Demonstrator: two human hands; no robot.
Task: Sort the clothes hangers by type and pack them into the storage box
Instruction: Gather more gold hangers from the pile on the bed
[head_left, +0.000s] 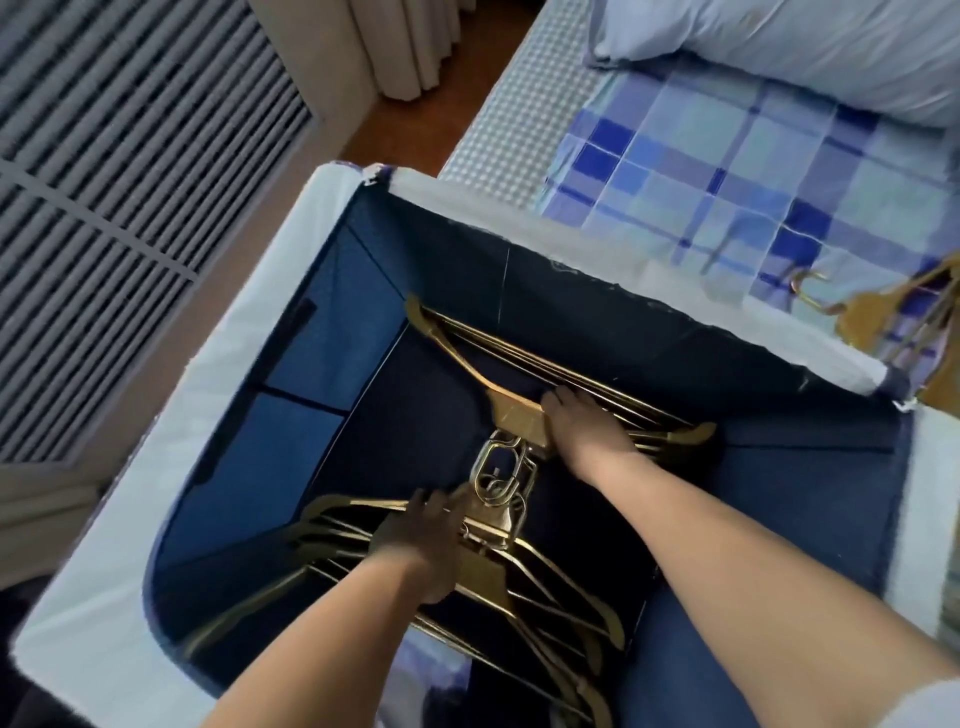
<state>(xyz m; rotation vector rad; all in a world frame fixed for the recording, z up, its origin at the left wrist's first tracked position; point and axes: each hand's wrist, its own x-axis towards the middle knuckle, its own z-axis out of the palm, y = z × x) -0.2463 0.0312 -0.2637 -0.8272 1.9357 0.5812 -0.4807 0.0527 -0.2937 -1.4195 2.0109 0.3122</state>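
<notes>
A fabric storage box (249, 332) with a white rim and dark blue lining fills the middle of the view. Two bundles of gold hangers lie on its bottom, hooks meeting in the centre. My right hand (587, 431) presses down on the neck of the far bundle (467, 358), fingers curled over it. My left hand (421, 540) grips the near bundle (545, 587) by its neck. Several more gold hangers (893, 306) lie on the bed to the right, outside the box.
The bed with a blue checked sheet (727, 156) and a pale pillow (805, 47) lies right of the box. A louvred panel (130, 156) and curtain (410, 47) stand at the left and back. A strip of brown floor (410, 124) shows between.
</notes>
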